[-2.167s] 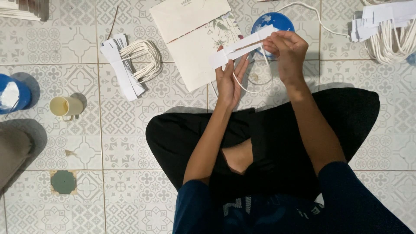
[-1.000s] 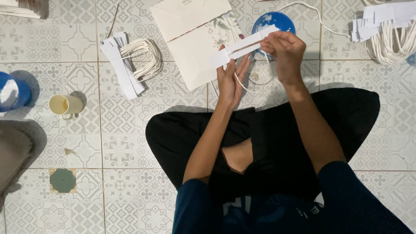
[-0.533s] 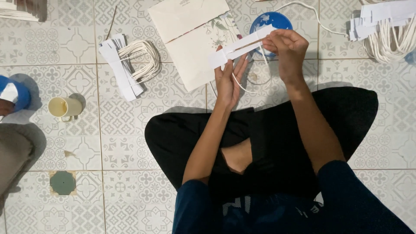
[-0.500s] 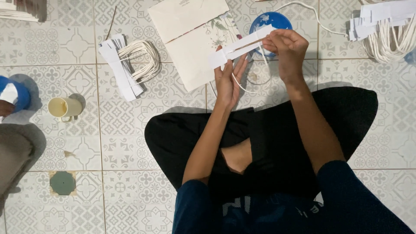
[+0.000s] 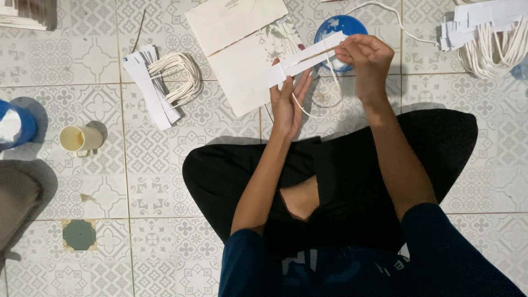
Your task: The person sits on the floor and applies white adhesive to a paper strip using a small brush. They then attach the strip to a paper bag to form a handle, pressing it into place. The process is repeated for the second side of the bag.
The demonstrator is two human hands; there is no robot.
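Note:
I sit cross-legged on a patterned tile floor. My left hand (image 5: 287, 102) supports a long white paper strip (image 5: 304, 59) from below, fingers up against it. My right hand (image 5: 364, 55) pinches the strip's right end. A loop of white cord (image 5: 308, 110) hangs down from the strip between my hands. Behind the strip lie a flat floral paper bag (image 5: 250, 69) and a blue round lid or dish (image 5: 341, 27).
Left of the bag lies a bundle of white strips with looped cords (image 5: 162, 82). A bigger pile of strips and cords (image 5: 489, 33) is at the top right. A yellow cup (image 5: 80, 138), a blue container (image 5: 16, 124) and a green floor drain cover (image 5: 78, 235) are at the left.
Both hands stay on the strip, almost unmoved. The view has shifted slightly.

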